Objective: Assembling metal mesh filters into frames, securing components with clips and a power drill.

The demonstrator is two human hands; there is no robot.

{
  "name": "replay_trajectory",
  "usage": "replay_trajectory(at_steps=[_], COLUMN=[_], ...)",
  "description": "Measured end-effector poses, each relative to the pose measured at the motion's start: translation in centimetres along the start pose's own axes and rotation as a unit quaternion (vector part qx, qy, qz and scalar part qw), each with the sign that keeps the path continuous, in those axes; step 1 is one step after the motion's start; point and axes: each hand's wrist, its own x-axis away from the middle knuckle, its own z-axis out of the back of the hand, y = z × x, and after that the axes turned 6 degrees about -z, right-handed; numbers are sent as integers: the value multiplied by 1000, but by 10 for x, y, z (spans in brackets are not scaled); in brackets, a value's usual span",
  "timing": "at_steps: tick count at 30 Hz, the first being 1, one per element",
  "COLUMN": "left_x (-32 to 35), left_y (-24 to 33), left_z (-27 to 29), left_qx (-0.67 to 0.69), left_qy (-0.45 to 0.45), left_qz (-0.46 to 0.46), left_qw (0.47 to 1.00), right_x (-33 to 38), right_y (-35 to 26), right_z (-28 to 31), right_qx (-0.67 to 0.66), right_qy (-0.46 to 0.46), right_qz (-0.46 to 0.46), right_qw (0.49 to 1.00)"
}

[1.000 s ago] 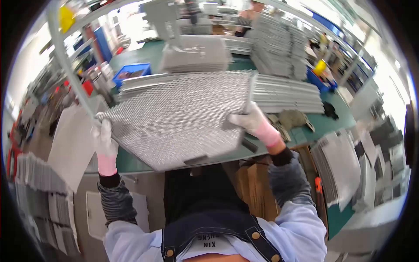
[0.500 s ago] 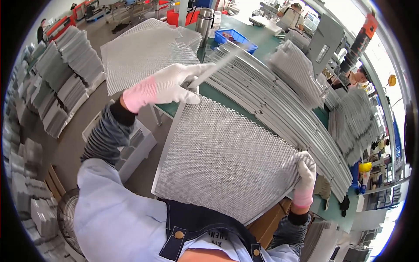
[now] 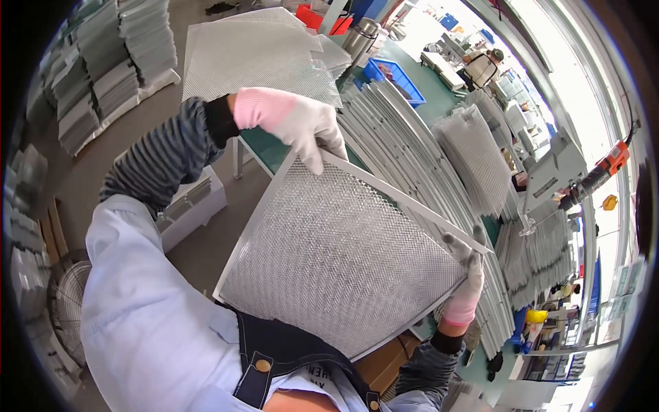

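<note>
The mesh filter panel (image 3: 343, 254) has swung nearer; left hand (image 3: 295, 123) and right hand (image 3: 467, 275) clamp its opposite corners.

The big filter panel (image 3: 343, 257) is metal, with a fine wavy wire mesh that looks rough and a smooth, dull grey frame around it. The left hand (image 3: 302, 123) and the right hand (image 3: 465, 275) wear soft knitted cloth gloves, white with pink cuffs. The sleeves are striped knit cloth. The table top (image 3: 271, 147) looks smooth and green. The stacked frames (image 3: 405, 158) are shiny pale metal.
</note>
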Motion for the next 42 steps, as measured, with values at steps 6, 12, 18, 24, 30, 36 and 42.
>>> replay_trajectory(at_steps=[6, 12, 18, 24, 30, 36, 42], left_x=[-96, -159, -139, -162, -180, -186, -178], left_y=[-13, 39, 39, 76, 91, 90, 88], left_z=[-12, -34, -44, -47, -53, -77, -78], left_qx=[-37, -99, 15, -63, -49, 2, -24], left_qy=[-118, -243, -195, -219, -241, -172, -158], left_qz=[-279, -230, -147, -138, -148, -74, 1], left_qw=[952, 937, 970, 964, 958, 982, 987], right_x=[7, 24, 37, 27, 39, 40, 27], right_y=[5, 12, 16, -1, 10, 2, 31], right_z=[14, 46, 52, 39, 52, 48, 39], right_qx=[5, 97, -86, -16, -5, -84, 14], right_qy=[19, 113, 3, 61, 19, 81, 145], right_qz=[-21, -47, -37, -89, -41, -68, 45], right_qw=[1000, 988, 996, 994, 999, 991, 988])
